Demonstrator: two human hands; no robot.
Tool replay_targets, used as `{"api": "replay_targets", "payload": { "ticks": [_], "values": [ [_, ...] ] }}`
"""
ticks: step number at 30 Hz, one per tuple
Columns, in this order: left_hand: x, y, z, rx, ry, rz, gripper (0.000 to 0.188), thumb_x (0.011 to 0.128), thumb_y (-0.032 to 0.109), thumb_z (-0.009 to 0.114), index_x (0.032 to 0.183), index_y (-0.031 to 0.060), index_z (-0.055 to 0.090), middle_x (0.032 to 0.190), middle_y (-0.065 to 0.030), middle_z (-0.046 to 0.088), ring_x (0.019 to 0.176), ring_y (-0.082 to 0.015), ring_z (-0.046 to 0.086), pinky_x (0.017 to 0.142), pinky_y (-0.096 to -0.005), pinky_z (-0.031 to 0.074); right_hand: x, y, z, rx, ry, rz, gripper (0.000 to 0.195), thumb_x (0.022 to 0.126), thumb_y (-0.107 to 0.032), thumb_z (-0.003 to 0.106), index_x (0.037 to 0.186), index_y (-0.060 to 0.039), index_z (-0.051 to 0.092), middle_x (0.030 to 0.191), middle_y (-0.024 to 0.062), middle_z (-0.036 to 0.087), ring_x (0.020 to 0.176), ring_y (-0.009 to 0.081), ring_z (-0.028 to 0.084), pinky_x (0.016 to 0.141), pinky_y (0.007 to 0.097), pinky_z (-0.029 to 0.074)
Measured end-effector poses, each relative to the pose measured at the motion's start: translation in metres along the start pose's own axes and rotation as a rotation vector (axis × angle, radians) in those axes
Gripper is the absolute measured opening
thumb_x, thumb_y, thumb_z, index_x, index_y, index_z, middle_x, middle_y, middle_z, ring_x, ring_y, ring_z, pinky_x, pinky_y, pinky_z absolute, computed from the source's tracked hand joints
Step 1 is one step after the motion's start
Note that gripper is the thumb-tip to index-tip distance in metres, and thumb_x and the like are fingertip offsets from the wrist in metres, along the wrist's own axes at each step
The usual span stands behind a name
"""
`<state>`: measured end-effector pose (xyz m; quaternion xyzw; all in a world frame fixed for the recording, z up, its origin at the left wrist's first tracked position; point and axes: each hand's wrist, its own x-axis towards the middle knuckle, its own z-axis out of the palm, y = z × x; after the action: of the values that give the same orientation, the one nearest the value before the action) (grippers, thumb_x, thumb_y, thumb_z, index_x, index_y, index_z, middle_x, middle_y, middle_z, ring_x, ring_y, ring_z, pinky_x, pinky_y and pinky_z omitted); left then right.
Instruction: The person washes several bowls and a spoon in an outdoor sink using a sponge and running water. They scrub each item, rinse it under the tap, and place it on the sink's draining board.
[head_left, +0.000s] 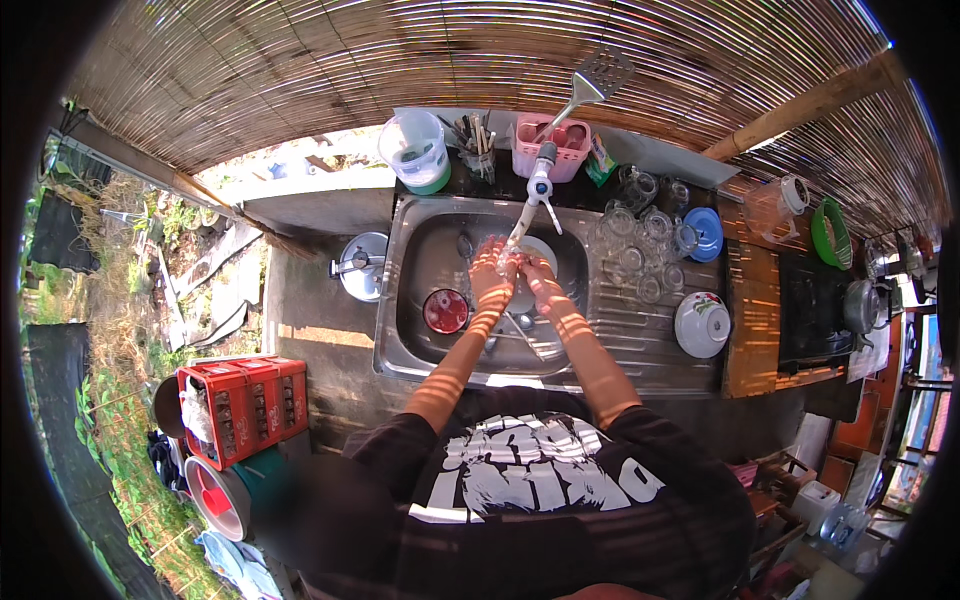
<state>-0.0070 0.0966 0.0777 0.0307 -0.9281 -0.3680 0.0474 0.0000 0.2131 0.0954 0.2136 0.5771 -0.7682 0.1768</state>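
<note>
My left hand (491, 271) and my right hand (538, 276) are close together under the white tap (540, 186), over a stainless steel sink (385, 330). Something clear and shiny shows between them; whether it is a glass or running water is hard to make out. Beneath my hands lies a white dish (519, 301), partly covered by them. A red round container (445, 311) with suds stands to the left in the basin. One spoon (465, 246) rests near the basin's back left, and more cutlery (525, 322) lies below my wrists.
Several clear glass mugs (634, 259) crowd the drainboard, beside a blue lid (703, 234) and an upturned white bowl (703, 325). Behind the sink stand a plastic bucket (414, 154) and a pink caddy (551, 150) with a slotted spatula (592, 86). A lidded pot (365, 266) sits left.
</note>
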Motion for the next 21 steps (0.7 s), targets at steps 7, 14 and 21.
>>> {"api": "replay_targets", "payload": {
  "ticks": [7,14,21],
  "values": [
    [-0.004,-0.068,0.048,-0.792,0.18,-0.565,0.044,0.09,0.035,0.041,0.123,0.007,0.05,0.126,-0.0136,0.048,0.108,-0.0268,0.05,0.092,-0.0353,0.039,-0.002,0.041,0.03,0.561,0.17,0.072,0.022,0.09,-0.024,0.055,0.106,-0.0086,0.057,0.091,-0.0002,0.06,0.085,0.0111,0.057,0.073,0.0279,0.047],
    [0.013,-0.048,0.002,-0.934,-0.064,-0.47,0.042,0.09,0.04,0.046,0.116,0.0088,0.057,0.113,-0.0074,0.057,0.102,-0.0173,0.053,0.089,-0.0311,0.041,-0.013,-0.018,-0.002,0.198,-0.161,0.119,0.021,0.088,-0.021,0.056,0.105,-0.0079,0.057,0.093,-0.0006,0.061,0.086,0.0111,0.057,0.075,0.0279,0.046],
    [-0.008,-0.006,-0.004,0.113,0.111,0.025,0.054,0.081,0.037,0.056,0.13,0.017,0.046,0.142,-0.0213,0.023,0.13,-0.0378,0.023,0.107,-0.0416,0.022,0.059,0.041,0.011,0.183,-0.079,0.013,0.019,0.089,-0.017,0.052,0.106,-0.0085,0.057,0.086,-0.0007,0.059,0.078,0.0098,0.054,0.065,0.0266,0.046]
  ]
}}
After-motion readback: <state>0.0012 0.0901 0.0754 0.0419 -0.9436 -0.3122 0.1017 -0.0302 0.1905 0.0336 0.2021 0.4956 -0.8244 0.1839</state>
